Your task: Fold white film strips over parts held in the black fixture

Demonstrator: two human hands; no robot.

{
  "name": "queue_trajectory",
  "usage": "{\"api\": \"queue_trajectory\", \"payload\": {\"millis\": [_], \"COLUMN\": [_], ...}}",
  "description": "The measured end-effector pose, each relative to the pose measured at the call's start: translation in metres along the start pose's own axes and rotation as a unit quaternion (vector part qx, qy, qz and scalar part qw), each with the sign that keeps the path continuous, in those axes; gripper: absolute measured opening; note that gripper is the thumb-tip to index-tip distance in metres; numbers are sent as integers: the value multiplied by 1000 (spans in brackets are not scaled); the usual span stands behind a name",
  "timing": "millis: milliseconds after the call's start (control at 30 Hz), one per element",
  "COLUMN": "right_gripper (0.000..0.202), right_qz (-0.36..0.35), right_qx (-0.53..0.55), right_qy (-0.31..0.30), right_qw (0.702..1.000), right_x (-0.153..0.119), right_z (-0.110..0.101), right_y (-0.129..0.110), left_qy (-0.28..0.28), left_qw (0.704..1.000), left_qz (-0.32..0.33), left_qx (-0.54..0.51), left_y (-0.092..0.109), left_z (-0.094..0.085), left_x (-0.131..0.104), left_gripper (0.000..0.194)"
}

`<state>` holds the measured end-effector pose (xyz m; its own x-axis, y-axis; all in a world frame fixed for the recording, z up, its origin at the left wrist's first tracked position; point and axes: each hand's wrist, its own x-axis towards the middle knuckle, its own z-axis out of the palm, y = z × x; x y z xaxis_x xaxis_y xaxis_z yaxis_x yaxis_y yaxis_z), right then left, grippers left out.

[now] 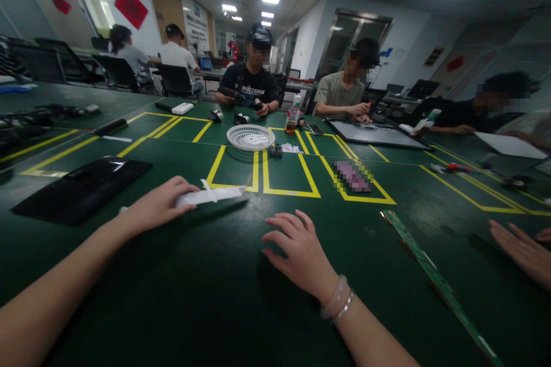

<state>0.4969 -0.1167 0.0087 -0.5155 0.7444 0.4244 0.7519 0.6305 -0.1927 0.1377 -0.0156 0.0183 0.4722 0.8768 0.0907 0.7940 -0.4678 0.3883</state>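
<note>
Yellow tape [255,175] makes boxes on the big green desk [193,298]. The left hand [166,200] pinches one end of a white strip [219,194] — the strip sticks out to the right from that grip, long way side to side, and seems just above the desk. The right hand [298,252] is spread and holds nothing, near the free end — not touching it.

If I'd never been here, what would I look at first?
Probably the white strip held in the left hand, left of the open right hand. Next, maybe the bright yellow outlines on the green table beyond the hands, and the round white basket among them.
</note>
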Motion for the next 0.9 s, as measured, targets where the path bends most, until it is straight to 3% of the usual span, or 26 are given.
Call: {"api": "queue_trajectory", "payload": {"millis": [133, 233, 400, 533, 600, 667, 800, 867, 900], "right_gripper": [19, 18, 20, 21, 22, 27, 39, 43, 43], "right_qz": [-17, -4, 9, 32, 86, 170, 305, 350, 367], "right_qx": [-11, 38, 86, 124, 181, 278, 476, 531, 556], "right_qy": [-39, -78, -98, -38, 27, 100, 201, 220, 225], "right_qw": [999, 996, 991, 991, 979, 940, 800, 739, 711], "right_x": [0, 1, 1, 2, 2, 4, 7, 9, 9], "right_z": [2, 3, 2, 0, 0, -1, -3, -4, -4], "right_y": [-5, -5, -3, 5, 12, 20, 31, 33, 34], "left_qy": [-87, -102, -78, -30, 26, 65, 81, 77, 66], "left_qw": [988, 981, 976, 985, 994, 995, 942, 902, 894], "left_qz": [118, 150, 180, 165, 104, -12, -264, -377, -404], "left_qx": [-55, -75, -99, -34, 13, 75, 189, 196, 183], "left_y": [50, 65, 62, 40, 18, -10, -73, -106, -122], "left_z": [25, 31, 30, 20, 10, -4, -33, -43, -46], "left_x": [-2, -8, -10, -3, 1, 3, -15, -32, -40], "left_gripper": [37, 39, 38, 41, 54, 67, 81, 86, 87]}}
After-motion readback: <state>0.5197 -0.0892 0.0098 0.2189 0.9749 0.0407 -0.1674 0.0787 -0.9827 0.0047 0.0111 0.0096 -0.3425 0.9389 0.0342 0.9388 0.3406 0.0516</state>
